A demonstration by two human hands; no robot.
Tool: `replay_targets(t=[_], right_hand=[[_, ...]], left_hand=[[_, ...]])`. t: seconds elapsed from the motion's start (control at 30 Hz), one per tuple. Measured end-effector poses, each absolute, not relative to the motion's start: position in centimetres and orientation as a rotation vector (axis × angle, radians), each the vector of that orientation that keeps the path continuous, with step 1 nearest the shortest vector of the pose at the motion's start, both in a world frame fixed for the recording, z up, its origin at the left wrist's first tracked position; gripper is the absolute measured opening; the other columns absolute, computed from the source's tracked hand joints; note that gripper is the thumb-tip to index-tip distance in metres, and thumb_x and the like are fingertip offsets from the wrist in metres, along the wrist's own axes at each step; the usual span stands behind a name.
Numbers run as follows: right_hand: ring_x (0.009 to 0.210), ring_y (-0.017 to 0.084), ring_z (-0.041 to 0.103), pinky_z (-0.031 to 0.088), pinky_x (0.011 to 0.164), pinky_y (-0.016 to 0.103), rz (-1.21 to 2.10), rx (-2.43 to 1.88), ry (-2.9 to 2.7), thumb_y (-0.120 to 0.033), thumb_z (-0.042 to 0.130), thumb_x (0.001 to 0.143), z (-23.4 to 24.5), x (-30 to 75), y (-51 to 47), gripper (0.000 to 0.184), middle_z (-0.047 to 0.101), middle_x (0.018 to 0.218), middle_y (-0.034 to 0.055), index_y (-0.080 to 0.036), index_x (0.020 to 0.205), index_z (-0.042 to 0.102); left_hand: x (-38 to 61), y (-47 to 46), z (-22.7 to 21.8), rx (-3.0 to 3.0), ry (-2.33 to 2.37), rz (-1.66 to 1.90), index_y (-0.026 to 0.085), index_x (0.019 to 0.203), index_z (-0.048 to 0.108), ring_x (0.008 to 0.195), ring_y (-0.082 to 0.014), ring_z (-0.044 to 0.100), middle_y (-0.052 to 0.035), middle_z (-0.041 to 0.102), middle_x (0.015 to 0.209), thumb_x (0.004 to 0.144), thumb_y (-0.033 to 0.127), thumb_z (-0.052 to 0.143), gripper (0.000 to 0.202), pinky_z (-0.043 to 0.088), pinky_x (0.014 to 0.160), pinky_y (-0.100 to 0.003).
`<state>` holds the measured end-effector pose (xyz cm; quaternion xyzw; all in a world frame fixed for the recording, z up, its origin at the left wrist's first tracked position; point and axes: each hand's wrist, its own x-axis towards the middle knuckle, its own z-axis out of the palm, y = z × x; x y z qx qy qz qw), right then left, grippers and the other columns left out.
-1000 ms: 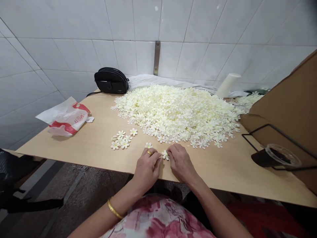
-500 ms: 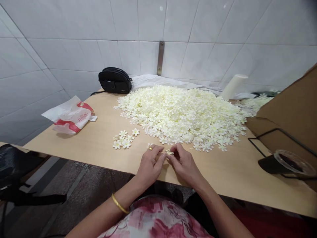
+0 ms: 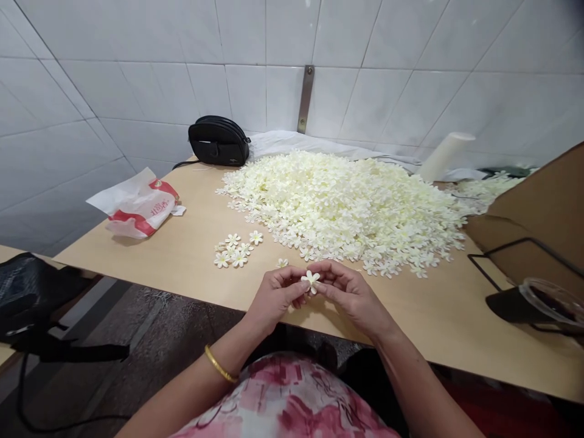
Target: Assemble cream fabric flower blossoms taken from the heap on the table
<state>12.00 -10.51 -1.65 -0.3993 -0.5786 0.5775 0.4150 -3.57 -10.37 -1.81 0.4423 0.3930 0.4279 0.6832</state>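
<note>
A white artificial flower (image 3: 311,280) with a pale yellow centre is pinched between my two hands, its face turned up toward me. My left hand (image 3: 279,296) is closed on its left side, thumb and fingertips at the petals. From the right, my right hand (image 3: 352,294) grips the same flower with thumb and forefinger. Just beyond my left fingers lies a loose flower (image 3: 282,263). A small cluster of flowers (image 3: 233,250) rests to the left on the table. The large heap of pale flowers (image 3: 347,207) spreads behind my hands.
A red-and-white plastic bag (image 3: 143,207) lies at the table's left, near a black pouch (image 3: 219,141) by the tiled wall. A white cone (image 3: 444,157) leans behind the heap. At right stand a cardboard box (image 3: 538,213) and a dark cup (image 3: 524,302) in a wire holder.
Between my fingers, the flower has been tilted so its face now shows, where it was seen edge-on before. My hands have come closer together. The view has shifted slightly.
</note>
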Motion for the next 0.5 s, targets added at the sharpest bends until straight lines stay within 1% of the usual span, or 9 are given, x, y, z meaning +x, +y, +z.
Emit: replay_targets(t=[0.13,0.23,0.3,0.37,0.43,0.5], right_hand=[[0.077,0.012,0.053,0.043,0.072,0.026,1.436,-1.004,-1.46,-0.024,0.054,0.074,-1.4,11.9,-10.7,0.02,0.056,0.083,0.0014,-0.019,0.092,0.052],[0.072,0.011,0.052,0.043,0.066,0.024,1.283,-1.111,-1.537,-0.022,0.053,0.073,-1.1,11.5,-10.8,0.019,0.053,0.078,0.0001,-0.019,0.092,0.049],[0.066,0.011,0.05,0.042,0.06,0.023,1.101,-1.211,-1.632,-0.019,0.048,0.074,-0.8,11.0,-10.9,0.019,0.051,0.072,-0.0008,-0.019,0.093,0.047],[0.063,0.012,0.05,0.042,0.058,0.024,0.837,-1.3,-1.767,-0.015,0.043,0.075,-0.6,10.1,-11.1,0.022,0.051,0.071,0.0003,-0.019,0.097,0.046],[0.067,0.015,0.05,0.042,0.063,0.029,0.507,-1.332,-1.916,-0.012,0.038,0.076,-0.8,9.1,-11.4,0.025,0.054,0.075,0.0042,-0.017,0.099,0.047],[0.075,0.02,0.049,0.04,0.071,0.036,0.215,-1.301,-2.024,-0.013,0.036,0.078,-1.3,8.3,-11.5,0.025,0.055,0.079,0.0088,-0.015,0.098,0.05]], left_hand=[[-3.3,-10.6,-1.7,1.018,0.884,0.963,0.012,0.077,0.061,0.047,-0.0057,0.044,0.0008,0.056,0.059,0.064,0.028,0.062,0.02,0.036,0.05,-0.02],[-2.9,-11.1,-1.9,1.079,0.963,1.021,0.012,0.072,0.059,0.045,-0.0064,0.042,0.0016,0.053,0.055,0.066,0.028,0.058,0.017,0.035,0.048,-0.02],[-2.6,-11.5,-2.0,1.183,1.046,1.087,0.013,0.071,0.058,0.046,-0.0071,0.042,0.0023,0.05,0.053,0.07,0.027,0.054,0.015,0.035,0.048,-0.02],[-2.3,-11.7,-2.3,1.319,1.108,1.16,0.014,0.073,0.057,0.051,-0.0084,0.044,0.0021,0.05,0.055,0.074,0.025,0.049,0.014,0.036,0.051,-0.021],[-2.2,-11.6,-2.6,1.459,1.159,1.239,0.015,0.071,0.055,0.056,-0.0094,0.045,0.0018,0.05,0.058,0.075,0.021,0.046,0.012,0.036,0.055,-0.022],[-2.2,-11.3,-2.8,1.563,1.211,1.313,0.016,0.065,0.051,0.057,-0.0093,0.044,0.0021,0.048,0.059,0.074,0.018,0.046,0.011,0.036,0.057,-0.022]])
